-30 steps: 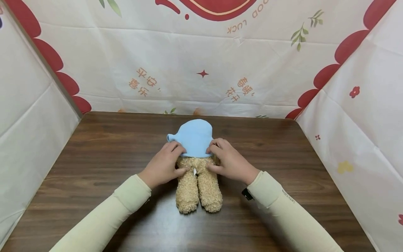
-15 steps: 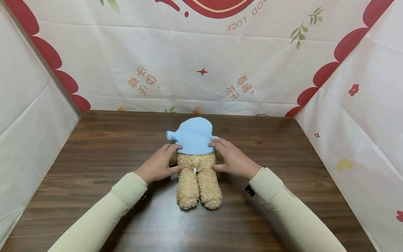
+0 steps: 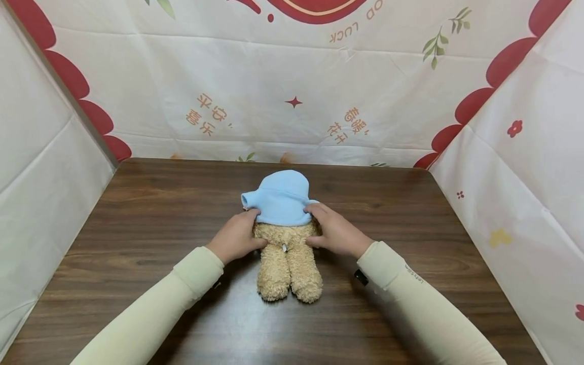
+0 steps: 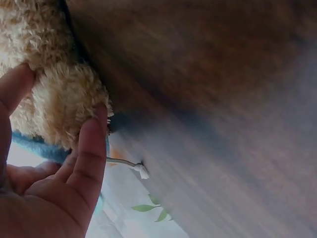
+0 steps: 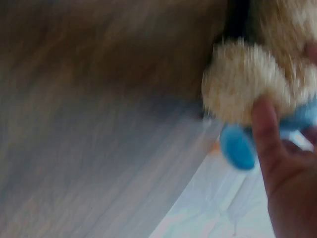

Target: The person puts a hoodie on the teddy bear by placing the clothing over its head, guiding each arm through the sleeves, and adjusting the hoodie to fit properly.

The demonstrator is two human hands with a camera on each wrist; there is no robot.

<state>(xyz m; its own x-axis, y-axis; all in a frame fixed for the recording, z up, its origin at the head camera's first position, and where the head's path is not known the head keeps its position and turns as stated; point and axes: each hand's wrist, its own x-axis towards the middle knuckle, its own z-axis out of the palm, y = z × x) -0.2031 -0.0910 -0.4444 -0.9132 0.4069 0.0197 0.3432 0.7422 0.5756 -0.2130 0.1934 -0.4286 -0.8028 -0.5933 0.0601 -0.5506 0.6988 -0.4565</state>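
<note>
A tan, curly-furred plush toy (image 3: 303,274) lies on the table with its legs pointing toward me. Pale blue clothing (image 3: 283,200) covers its upper part, and any head is hidden. An empty-looking sleeve (image 3: 249,199) sticks out at the left. My left hand (image 3: 233,237) holds the toy's left side, fingers by the clothing's hem and thumb at the hip. Opposite it, my right hand (image 3: 338,232) grips the other side in the same way. Each wrist view shows fingers around a furry arm, the left arm (image 4: 64,104) and the right arm (image 5: 240,82).
Brown wood-grain table (image 3: 159,218) surrounds the toy. A printed white cloth (image 3: 255,76) hangs behind it, with more cloth at both sides. In the left wrist view a thin cord (image 4: 123,161) with a white end dangles near the clothing.
Both hands have slid from the middle of the hem out to the toy's sides. The clothing has shifted slightly away from me, with more tan fur showing below the hem.
</note>
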